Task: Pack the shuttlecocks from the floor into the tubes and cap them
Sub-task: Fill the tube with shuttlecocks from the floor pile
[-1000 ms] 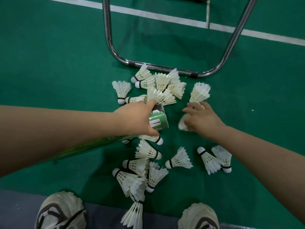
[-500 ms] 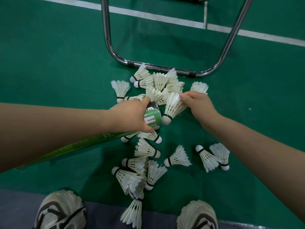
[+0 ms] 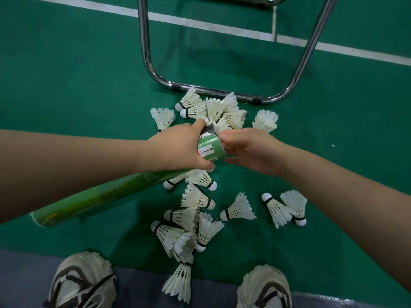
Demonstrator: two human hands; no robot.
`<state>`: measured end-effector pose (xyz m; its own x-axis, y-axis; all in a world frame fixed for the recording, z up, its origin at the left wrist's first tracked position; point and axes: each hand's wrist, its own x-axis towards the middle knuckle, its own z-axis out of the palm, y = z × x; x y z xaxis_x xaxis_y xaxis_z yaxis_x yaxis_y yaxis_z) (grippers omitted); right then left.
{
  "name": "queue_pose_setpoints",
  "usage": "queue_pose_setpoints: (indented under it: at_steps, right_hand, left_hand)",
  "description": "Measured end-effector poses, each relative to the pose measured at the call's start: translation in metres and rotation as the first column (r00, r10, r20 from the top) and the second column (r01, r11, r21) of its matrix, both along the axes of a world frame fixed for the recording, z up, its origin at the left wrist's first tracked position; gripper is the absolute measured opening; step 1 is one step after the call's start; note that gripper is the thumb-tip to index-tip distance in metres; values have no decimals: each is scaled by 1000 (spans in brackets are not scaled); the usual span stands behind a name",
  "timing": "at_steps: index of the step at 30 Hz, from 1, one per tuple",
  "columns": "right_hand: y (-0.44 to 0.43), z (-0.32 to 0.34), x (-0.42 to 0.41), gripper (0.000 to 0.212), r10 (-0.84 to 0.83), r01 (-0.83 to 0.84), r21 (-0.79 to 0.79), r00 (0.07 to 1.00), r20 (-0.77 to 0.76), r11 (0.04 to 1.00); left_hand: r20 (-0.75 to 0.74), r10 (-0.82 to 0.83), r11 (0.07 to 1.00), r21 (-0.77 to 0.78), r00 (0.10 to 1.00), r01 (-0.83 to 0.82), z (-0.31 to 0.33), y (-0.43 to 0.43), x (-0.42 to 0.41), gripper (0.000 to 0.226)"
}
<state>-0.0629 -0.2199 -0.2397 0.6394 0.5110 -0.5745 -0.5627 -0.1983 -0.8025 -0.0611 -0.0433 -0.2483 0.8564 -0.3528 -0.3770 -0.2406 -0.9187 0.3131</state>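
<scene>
My left hand (image 3: 178, 150) grips a long green shuttlecock tube (image 3: 209, 147) near its open end, and the tube slants down to the left under my forearm. My right hand (image 3: 251, 150) is cupped against the tube's mouth, with thumb and fingers around the rim. The shuttlecock it carried is hidden behind the fingers and rim. White feather shuttlecocks lie loose on the green floor: a far heap (image 3: 213, 107), one alone (image 3: 265, 121) to its right, a near heap (image 3: 195, 214) under the tube, and a pair (image 3: 284, 207) at the right. No cap is in view.
A chrome chair frame (image 3: 222, 92) rests on the floor just beyond the far heap. White court lines (image 3: 200, 22) run behind it. My two shoes (image 3: 82, 283) (image 3: 264, 287) stand at the bottom edge, with one shuttlecock (image 3: 180, 283) between them.
My right hand picked a shuttlecock off the floor by its feathers and brought it left to the tube's mouth, where it is now hidden. My left hand has kept hold of the tube.
</scene>
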Motion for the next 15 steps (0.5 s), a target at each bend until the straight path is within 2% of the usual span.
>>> queue_pose_setpoints:
  at_steps: [2,7,12,13,15]
  right_hand:
    - [1,2,-4,12,60,-58,38,998,-36,998]
    - [11,-9,-19,14,79,-74,50,991,-110,996]
    - [16,-12,-22,12,116,-107,80,986,-122,991]
    - [17,-13,-21,17,80,-74,60,992,-100,995]
    - [16,-19,-15,27,-106,105,-13,994,-30,994]
  left_hand:
    - [15,-22,1000,2,1000,22,4,0,-2,82]
    - [-8,-128,992,16,992,128,4,-4,-11,77]
    - [-39,-118,993,-7,992,117,-2,-4,-16,76]
    - [-34,-108,994,-19,994,107,-3,-4,-15,73]
    - [-17,-79,997,-24,997,78,-2,-3,-10,71]
